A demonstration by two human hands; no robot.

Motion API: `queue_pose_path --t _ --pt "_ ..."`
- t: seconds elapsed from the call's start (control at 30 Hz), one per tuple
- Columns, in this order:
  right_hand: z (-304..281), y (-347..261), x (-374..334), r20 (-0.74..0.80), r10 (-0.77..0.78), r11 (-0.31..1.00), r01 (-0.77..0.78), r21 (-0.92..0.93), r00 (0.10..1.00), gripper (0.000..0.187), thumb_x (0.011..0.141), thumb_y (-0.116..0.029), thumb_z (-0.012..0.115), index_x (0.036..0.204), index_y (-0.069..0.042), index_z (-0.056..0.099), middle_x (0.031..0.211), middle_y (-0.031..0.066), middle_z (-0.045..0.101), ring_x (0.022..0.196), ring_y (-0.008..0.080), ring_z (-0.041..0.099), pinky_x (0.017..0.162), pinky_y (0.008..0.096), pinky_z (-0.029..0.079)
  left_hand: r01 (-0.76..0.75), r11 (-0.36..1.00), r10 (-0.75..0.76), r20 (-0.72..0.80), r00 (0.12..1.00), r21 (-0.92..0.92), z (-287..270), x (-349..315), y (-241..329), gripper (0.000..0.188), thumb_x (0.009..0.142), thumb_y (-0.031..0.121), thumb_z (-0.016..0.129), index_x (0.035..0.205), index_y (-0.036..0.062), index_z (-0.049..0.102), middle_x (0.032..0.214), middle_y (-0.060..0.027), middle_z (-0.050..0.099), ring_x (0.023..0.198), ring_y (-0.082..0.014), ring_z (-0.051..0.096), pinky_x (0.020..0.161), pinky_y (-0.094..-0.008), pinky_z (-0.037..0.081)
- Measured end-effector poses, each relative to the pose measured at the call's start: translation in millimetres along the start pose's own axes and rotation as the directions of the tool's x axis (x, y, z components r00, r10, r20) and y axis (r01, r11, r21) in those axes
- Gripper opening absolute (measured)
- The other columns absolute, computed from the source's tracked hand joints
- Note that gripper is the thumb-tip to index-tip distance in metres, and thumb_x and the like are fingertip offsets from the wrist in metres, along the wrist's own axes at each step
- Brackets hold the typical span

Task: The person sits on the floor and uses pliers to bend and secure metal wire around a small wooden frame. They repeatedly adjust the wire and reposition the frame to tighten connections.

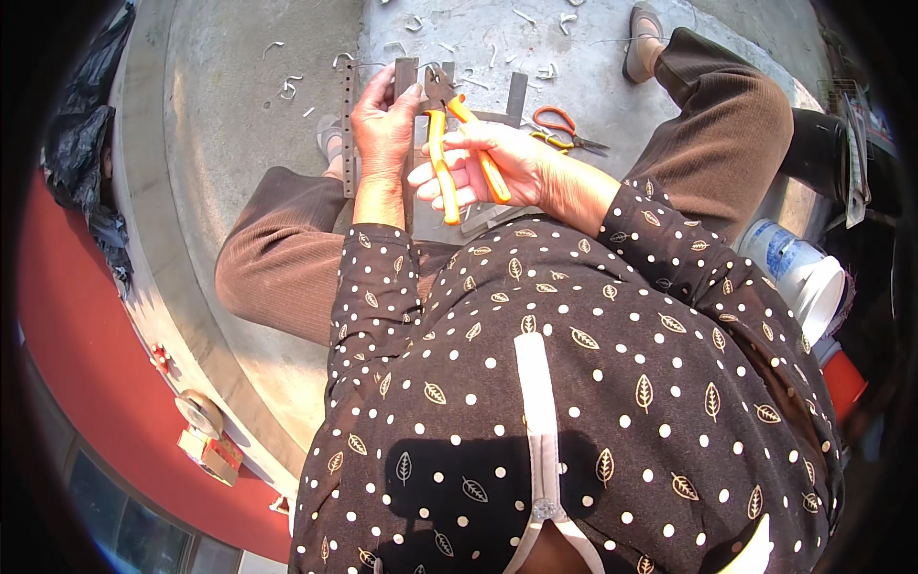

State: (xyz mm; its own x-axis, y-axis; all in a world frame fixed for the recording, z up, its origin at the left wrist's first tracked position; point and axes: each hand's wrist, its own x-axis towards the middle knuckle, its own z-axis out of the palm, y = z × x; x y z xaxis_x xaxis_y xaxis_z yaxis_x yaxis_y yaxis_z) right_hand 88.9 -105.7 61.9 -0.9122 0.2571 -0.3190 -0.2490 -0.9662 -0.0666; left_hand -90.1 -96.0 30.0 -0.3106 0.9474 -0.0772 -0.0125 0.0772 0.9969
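Observation:
My right hand holds a pair of pliers with orange-yellow handles. The handles are spread apart, one lying across my loosely curled fingers and the other under the thumb. The dark jaws point away from me, right beside my left thumb. My left hand is closed on a flat grey bar, part of a frame in front of me. A thin wire seems to run by the jaws, too small to make out fully. Left of this hand stands a perforated metal strip. Scissors with red and yellow handles lie right of the frame.
Several bent white scraps are scattered on the concrete floor. A white bucket and a red container stand at the right. Black plastic sheeting lies far left; a tape roll and small box are lower left.

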Motion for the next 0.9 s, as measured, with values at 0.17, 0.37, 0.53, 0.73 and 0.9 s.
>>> queue_pose_path --t 0.17,0.37,0.53,0.73,0.9 --pt "2.9 -1.9 -7.6 -0.103 -0.031 0.988 0.015 -0.154 0.994 0.035 0.089 -0.022 0.060 0.112 0.000 0.046 0.108 0.0265 0.061 0.095 0.0377 0.065 0.081 0.0478 0.057 -0.007 0.999 0.007 -0.019 1.000 0.043 0.2 0.4 3.2 0.042 0.081 0.002 0.070 0.121 -0.0027 0.058 0.096 -0.0077 0.067 0.084 -0.0104 0.062 0.074 -0.0252 0.051" --pt "5.3 -12.3 -11.0 -0.140 0.009 0.980 -0.036 -0.195 0.990 0.037 0.088 -0.022 0.061 0.110 0.002 0.044 0.101 0.0243 0.063 0.092 0.0381 0.066 0.078 0.0506 0.057 -0.014 1.000 0.014 -0.003 1.000 0.008 -4.1 1.5 0.1 0.042 0.080 0.002 0.071 0.120 -0.0017 0.059 0.095 -0.0059 0.067 0.083 -0.0093 0.061 0.074 -0.0246 0.050" --pt "0.8 -13.3 -20.7 -0.161 0.066 0.964 -0.105 -0.244 0.985 0.032 0.088 -0.022 0.060 0.108 -0.002 0.046 0.098 0.0253 0.064 0.087 0.0376 0.068 0.076 0.0507 0.057 -0.022 1.000 0.022 -0.024 0.999 0.014 -10.5 3.8 -3.1 0.042 0.080 0.003 0.072 0.120 -0.0009 0.060 0.093 -0.0042 0.067 0.080 -0.0087 0.060 0.073 -0.0237 0.050" --pt "-3.4 -17.4 -18.4 -0.152 0.073 0.963 -0.109 -0.245 0.986 0.038 0.088 -0.023 0.059 0.113 0.000 0.043 0.104 0.0283 0.062 0.090 0.0355 0.067 0.078 0.0489 0.057 0.013 1.000 -0.013 0.020 1.000 0.006 -6.6 2.5 2.3 0.041 0.080 0.002 0.071 0.120 -0.0003 0.060 0.091 -0.0036 0.066 0.080 -0.0080 0.060 0.071 -0.0232 0.049" --pt "2.3 -17.6 -18.5 -0.206 0.058 0.953 -0.116 -0.280 0.977 0.031 0.087 -0.021 0.058 0.106 0.002 0.049 0.097 0.0232 0.065 0.089 0.0346 0.067 0.079 0.0486 0.056 0.021 1.000 -0.021 0.030 0.999 -0.020 -3.6 0.5 7.1 0.041 0.081 0.001 0.069 0.121 -0.0009 0.059 0.094 -0.0047 0.066 0.083 -0.0091 0.060 0.073 -0.0237 0.050"
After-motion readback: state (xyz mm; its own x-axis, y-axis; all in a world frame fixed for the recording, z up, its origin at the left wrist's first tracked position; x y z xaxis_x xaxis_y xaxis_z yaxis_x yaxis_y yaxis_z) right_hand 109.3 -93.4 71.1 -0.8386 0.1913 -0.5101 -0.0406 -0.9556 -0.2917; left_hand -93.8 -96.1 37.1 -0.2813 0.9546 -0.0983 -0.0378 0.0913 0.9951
